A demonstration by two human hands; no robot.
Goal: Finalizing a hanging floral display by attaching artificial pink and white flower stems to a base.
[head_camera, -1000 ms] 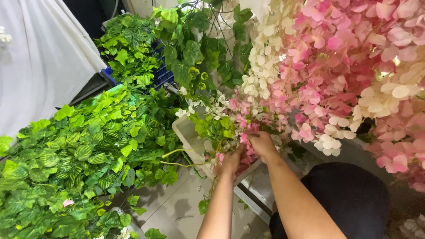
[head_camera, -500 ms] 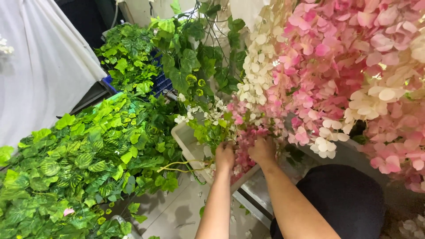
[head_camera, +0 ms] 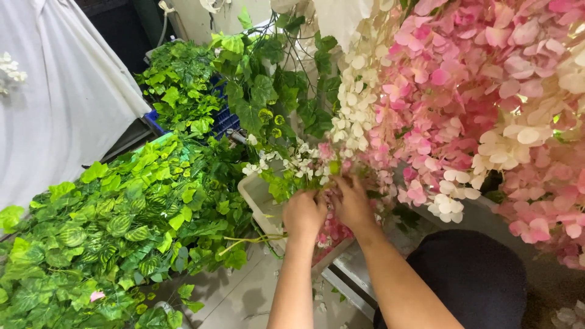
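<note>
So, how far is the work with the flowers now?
Looks done: a dense pink and cream flower mass hangs at right. In hand: left hand and right hand grip a small white-flowered sprig. Left: leafy green vines piled beside the white tray.

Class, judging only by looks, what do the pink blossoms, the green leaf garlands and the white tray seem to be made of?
Pink blossoms: likely fabric, matte, uniformly flat petals.
Green leaf garlands: probably plastic or coated fabric, identical leaves, slight sheen.
White tray: seemingly plastic, smooth, rounded rim.

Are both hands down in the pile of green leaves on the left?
No, the left hand and right hand are side by side among the pink flower stems over the white tray, right of the green leaves.
</note>
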